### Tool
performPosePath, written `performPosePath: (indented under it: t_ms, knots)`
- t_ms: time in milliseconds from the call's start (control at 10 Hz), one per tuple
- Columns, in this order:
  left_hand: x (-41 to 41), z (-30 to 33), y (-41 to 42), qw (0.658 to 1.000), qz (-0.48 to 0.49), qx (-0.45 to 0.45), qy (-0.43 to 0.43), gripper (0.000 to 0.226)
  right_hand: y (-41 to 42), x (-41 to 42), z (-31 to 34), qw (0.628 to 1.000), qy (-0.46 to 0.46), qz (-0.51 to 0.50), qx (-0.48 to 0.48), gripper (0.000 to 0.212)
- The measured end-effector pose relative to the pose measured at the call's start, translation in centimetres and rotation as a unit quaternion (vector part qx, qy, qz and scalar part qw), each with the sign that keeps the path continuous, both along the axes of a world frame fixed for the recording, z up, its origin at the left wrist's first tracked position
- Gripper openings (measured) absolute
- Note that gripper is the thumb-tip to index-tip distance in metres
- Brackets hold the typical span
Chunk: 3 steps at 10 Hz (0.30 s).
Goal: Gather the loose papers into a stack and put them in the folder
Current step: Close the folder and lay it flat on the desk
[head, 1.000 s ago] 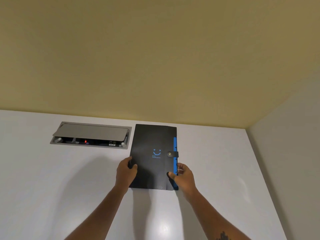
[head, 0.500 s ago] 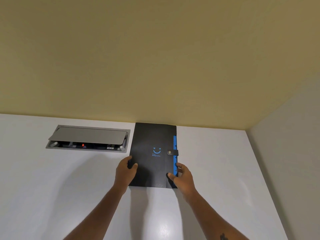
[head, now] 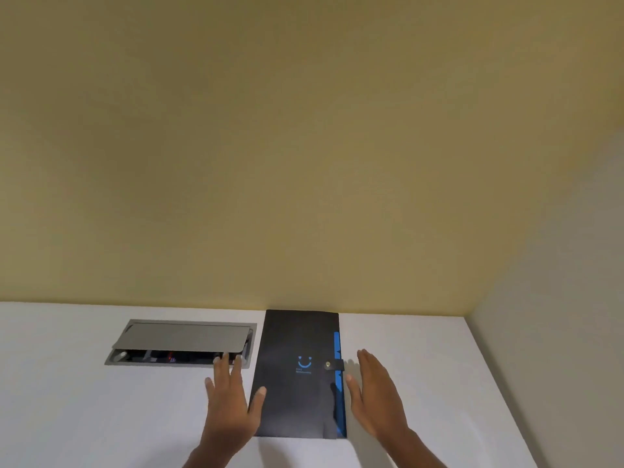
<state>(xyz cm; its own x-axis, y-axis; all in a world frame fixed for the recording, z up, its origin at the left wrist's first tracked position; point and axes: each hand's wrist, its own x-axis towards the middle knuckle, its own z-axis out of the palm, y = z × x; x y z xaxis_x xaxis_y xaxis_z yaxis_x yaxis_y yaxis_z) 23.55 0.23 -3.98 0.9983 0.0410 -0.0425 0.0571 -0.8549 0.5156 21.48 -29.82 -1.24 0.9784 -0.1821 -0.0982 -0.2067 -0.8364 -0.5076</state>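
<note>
A black folder [head: 297, 373] with a blue smiley print, blue side tabs and a snapped strap lies closed on the white table [head: 84, 400], its far end against the yellow wall. My left hand [head: 229, 400] lies flat and open just left of the folder, thumb at its left edge. On the other side, my right hand [head: 374, 393] is open, fingers spread, thumb near the blue tabs. Neither hand grips anything. No loose papers are visible.
A grey recessed cable box [head: 182, 342] with its lid half raised sits in the table left of the folder; my left fingertips reach its near right corner. A grey side wall [head: 557, 332] bounds the table on the right.
Both hands have let go of the folder's near corners and moved outward and forward, now flat beside it. The folder stays against the wall.
</note>
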Motion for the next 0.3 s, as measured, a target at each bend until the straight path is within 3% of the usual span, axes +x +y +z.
performPosePath:
  t_ms: [100,300]
  knots:
    - [3.6,6.9,0.1,0.996,-0.028,0.036,-0.072,0.093,-1.3,3.2,6.6,0.996,-0.081,0.015,-0.041,0.067]
    - [10.1,24.2,-0.7,0.963,-0.042,0.050,-0.260,0.086,-2.9,9.5,23.1,0.961,-0.229,0.060,-0.143,0.071]
